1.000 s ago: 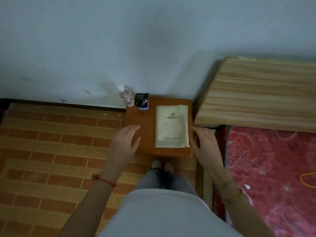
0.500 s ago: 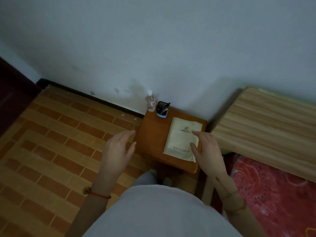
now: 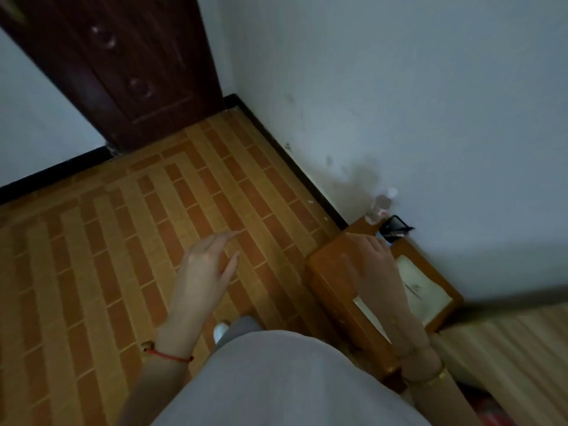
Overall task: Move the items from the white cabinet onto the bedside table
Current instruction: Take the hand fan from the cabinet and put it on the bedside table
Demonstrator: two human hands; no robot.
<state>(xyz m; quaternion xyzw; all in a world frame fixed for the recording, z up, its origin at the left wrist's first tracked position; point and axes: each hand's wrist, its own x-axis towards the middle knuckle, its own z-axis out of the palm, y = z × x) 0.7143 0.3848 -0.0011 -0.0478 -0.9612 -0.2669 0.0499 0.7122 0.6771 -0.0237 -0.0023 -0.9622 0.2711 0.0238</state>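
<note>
The brown wooden bedside table point(image 3: 330, 279) stands at the right against the wall. On it lie a cream paper envelope point(image 3: 422, 289), a clear plastic bottle point(image 3: 380, 206) at the back corner and a dark pen holder point(image 3: 395, 229) beside it. My right hand point(image 3: 373, 265) hovers over the table top with straight fingers, holding nothing, and hides part of the envelope. My left hand point(image 3: 206, 267) hangs in the air over the floor, left of the table, fingers loosely spread and empty. The white cabinet is not in view.
A dark wooden door point(image 3: 123, 63) stands at the back left. The tiled brick-pattern floor point(image 3: 123, 241) spreads left of the table. A light wooden bed board point(image 3: 516, 342) lies at the lower right. The white wall point(image 3: 399, 87) runs behind the table.
The view has swung left, away from the table, bringing the door into sight. Both hands have left the table's front edge; the left one is over the floor.
</note>
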